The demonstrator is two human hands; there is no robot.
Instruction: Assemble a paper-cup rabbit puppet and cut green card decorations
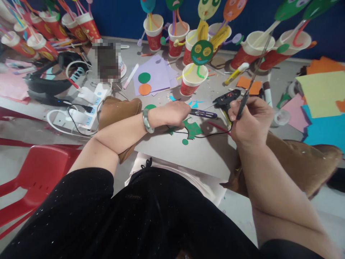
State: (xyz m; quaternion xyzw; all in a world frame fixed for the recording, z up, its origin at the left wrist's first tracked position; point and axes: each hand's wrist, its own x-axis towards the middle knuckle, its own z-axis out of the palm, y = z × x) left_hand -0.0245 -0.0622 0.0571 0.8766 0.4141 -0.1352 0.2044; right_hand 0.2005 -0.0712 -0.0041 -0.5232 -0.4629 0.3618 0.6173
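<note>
My left hand [176, 113], with a jade-like bangle at the wrist, is closed low over the table. A dark purple slotted tool [206, 114], perhaps a utility knife, sticks out past its fingers. My right hand [252, 120] is raised at the right, gripping a long, slender dark tool [246, 95] that points up and away; its exact kind is unclear. Between my hands lie cut green paper scraps [193, 128] and a small green disc [185, 142]. A black glue gun [229, 98] lies just beyond. Behind it stands a red-and-white paper cup [190, 86] with a green face [202, 52].
More decorated cups [153, 39] line the blue back wall. Purple paper sheets [159, 75] and a white power strip [93, 108] are toward the left. Coloured paper [320, 93] is stacked at the right. Brown cloths [291, 162] hang over the front edge; a red chair [44, 169] stands left.
</note>
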